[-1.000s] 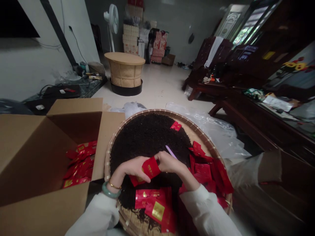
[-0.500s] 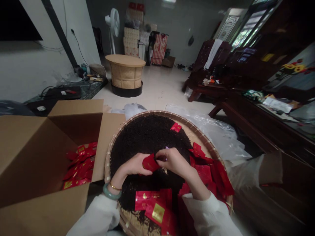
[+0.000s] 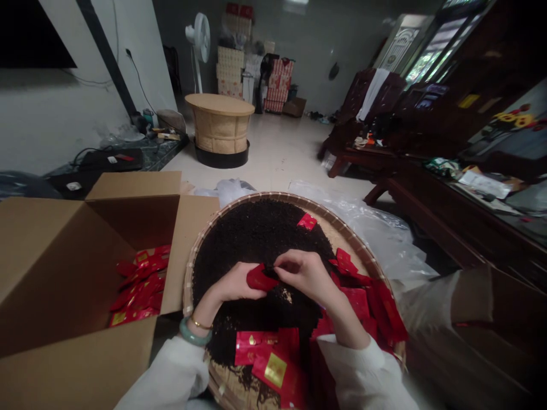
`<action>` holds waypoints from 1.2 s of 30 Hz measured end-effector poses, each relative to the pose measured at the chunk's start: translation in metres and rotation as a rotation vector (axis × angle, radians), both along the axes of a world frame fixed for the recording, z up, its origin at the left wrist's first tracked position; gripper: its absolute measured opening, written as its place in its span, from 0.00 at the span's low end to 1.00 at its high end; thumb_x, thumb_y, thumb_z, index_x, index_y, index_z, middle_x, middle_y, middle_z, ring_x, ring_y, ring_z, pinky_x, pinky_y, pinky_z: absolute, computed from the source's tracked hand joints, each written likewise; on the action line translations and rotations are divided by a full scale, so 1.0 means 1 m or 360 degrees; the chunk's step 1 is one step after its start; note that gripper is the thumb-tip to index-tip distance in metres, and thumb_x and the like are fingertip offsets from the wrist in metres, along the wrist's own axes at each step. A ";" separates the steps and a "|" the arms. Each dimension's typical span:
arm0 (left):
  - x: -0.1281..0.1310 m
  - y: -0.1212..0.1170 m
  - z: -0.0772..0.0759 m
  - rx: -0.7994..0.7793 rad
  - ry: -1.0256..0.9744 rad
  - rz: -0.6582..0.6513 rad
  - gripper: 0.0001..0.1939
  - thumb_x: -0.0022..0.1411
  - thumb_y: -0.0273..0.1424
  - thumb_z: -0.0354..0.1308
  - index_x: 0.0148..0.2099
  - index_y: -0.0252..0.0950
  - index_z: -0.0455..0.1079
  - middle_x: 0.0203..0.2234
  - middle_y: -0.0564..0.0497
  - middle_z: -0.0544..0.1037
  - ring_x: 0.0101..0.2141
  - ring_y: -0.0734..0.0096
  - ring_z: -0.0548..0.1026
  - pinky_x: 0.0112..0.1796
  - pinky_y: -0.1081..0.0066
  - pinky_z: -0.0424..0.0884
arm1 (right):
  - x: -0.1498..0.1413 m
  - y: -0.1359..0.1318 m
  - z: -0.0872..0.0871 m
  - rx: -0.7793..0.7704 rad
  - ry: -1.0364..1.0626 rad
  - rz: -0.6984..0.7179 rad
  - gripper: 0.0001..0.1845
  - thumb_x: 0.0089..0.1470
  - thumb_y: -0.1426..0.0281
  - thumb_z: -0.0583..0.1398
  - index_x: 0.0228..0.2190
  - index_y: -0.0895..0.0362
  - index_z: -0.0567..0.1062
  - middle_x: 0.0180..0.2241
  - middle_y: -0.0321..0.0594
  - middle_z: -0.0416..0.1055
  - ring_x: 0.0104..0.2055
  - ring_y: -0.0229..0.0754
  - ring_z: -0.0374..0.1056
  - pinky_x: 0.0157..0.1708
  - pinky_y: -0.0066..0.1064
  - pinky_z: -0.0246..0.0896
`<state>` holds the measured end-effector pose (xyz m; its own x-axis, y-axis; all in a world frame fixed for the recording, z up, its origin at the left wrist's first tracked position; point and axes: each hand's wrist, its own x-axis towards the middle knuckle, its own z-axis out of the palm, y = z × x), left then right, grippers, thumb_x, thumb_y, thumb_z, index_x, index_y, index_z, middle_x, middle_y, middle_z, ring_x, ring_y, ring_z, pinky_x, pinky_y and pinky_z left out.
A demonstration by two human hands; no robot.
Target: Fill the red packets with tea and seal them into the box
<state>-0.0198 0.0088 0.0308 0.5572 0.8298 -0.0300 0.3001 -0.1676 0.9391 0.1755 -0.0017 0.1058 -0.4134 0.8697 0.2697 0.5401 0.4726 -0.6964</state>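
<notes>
My left hand (image 3: 238, 282) is closed around a small red packet (image 3: 260, 278), whose mouth faces right. At that mouth my right hand (image 3: 302, 273) pinches thumb and forefinger together, with dark tea leaves (image 3: 269, 267) at the tips. Both hands are over a wide round bamboo tray (image 3: 358, 239), where a heap of loose black tea (image 3: 252, 228) spreads. Nearer me, several flat red packets (image 3: 257, 348) lie on the tray, some bearing gold labels. More red packets (image 3: 356, 302) are piled along its right side, partly behind my right forearm. One red packet (image 3: 306, 221) rests on the tea's far edge.
An open cardboard box (image 3: 47, 256) stands left of the tray, with red packets (image 3: 143, 285) inside. Clear plastic sheeting (image 3: 376, 222) lies beyond the tray on the right. A dark wooden table (image 3: 427, 199) is at right; a round woven stand (image 3: 220, 131) stands farther off.
My right fingers have shifted slightly up and right from the packet's mouth, and the packet has tilted a little. My left hand stays nearly in place, still holding it.
</notes>
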 end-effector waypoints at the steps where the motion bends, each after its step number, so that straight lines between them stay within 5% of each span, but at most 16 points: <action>1: 0.000 0.000 0.000 -0.0001 -0.0022 0.0008 0.11 0.44 0.30 0.64 0.32 0.31 0.70 0.24 0.57 0.69 0.26 0.76 0.64 0.29 0.76 0.62 | 0.003 0.001 -0.001 -0.0012 0.0082 -0.0062 0.04 0.48 0.74 0.61 0.27 0.57 0.78 0.24 0.36 0.74 0.24 0.35 0.67 0.25 0.24 0.60; 6: -0.002 -0.001 0.000 0.0078 -0.0046 0.0143 0.12 0.44 0.32 0.66 0.30 0.31 0.69 0.23 0.57 0.70 0.25 0.76 0.65 0.29 0.76 0.62 | 0.014 0.004 -0.007 -0.0022 0.0213 -0.0240 0.08 0.50 0.68 0.62 0.33 0.56 0.78 0.29 0.39 0.73 0.26 0.36 0.67 0.26 0.26 0.63; 10: -0.003 -0.002 -0.001 0.0165 -0.0222 0.0185 0.15 0.45 0.35 0.66 0.36 0.32 0.72 0.27 0.53 0.75 0.29 0.71 0.71 0.33 0.74 0.66 | 0.005 -0.008 -0.008 0.0121 0.0130 -0.0055 0.15 0.50 0.66 0.64 0.42 0.53 0.76 0.40 0.43 0.70 0.33 0.38 0.68 0.28 0.27 0.66; 16: -0.003 -0.001 -0.003 0.0239 -0.0251 0.0226 0.15 0.46 0.36 0.65 0.34 0.31 0.73 0.26 0.52 0.75 0.27 0.72 0.70 0.30 0.75 0.65 | -0.014 -0.028 -0.013 0.0550 -0.0296 0.0150 0.10 0.57 0.68 0.58 0.42 0.53 0.73 0.41 0.44 0.69 0.39 0.41 0.68 0.35 0.30 0.66; 22: 0.004 -0.003 -0.004 0.0061 -0.0081 0.0296 0.15 0.40 0.34 0.67 0.26 0.32 0.65 0.20 0.59 0.66 0.24 0.78 0.61 0.25 0.78 0.58 | -0.022 -0.013 -0.008 0.0151 -0.0957 0.0052 0.06 0.54 0.68 0.62 0.28 0.57 0.76 0.30 0.39 0.69 0.30 0.39 0.66 0.28 0.27 0.58; 28: 0.007 -0.002 -0.001 -0.0162 -0.0173 0.0327 0.19 0.37 0.34 0.69 0.31 0.33 0.65 0.24 0.57 0.71 0.27 0.74 0.67 0.29 0.76 0.64 | -0.018 0.007 -0.016 -0.0093 -0.0506 0.0248 0.09 0.55 0.68 0.62 0.25 0.57 0.77 0.26 0.35 0.66 0.29 0.35 0.64 0.29 0.25 0.55; 33: 0.008 -0.004 0.003 -0.0683 -0.0691 0.0261 0.25 0.49 0.50 0.61 0.38 0.33 0.67 0.27 0.50 0.76 0.27 0.67 0.75 0.29 0.70 0.69 | -0.012 0.014 -0.027 -0.0348 -0.0004 -0.0028 0.11 0.51 0.66 0.63 0.21 0.58 0.74 0.21 0.33 0.69 0.22 0.34 0.63 0.23 0.24 0.55; 36: 0.009 -0.003 0.003 -0.0758 -0.0776 0.0344 0.27 0.46 0.53 0.62 0.36 0.32 0.69 0.24 0.51 0.76 0.24 0.69 0.74 0.26 0.72 0.67 | -0.015 0.017 -0.037 -0.0564 0.0236 -0.0139 0.14 0.47 0.61 0.64 0.20 0.58 0.72 0.17 0.32 0.67 0.17 0.33 0.59 0.18 0.24 0.52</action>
<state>-0.0105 0.0055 0.0335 0.4240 0.8819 -0.2058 -0.1922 0.3098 0.9312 0.1602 0.0151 0.0692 -0.3130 0.9498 -0.0025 0.4485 0.1454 -0.8819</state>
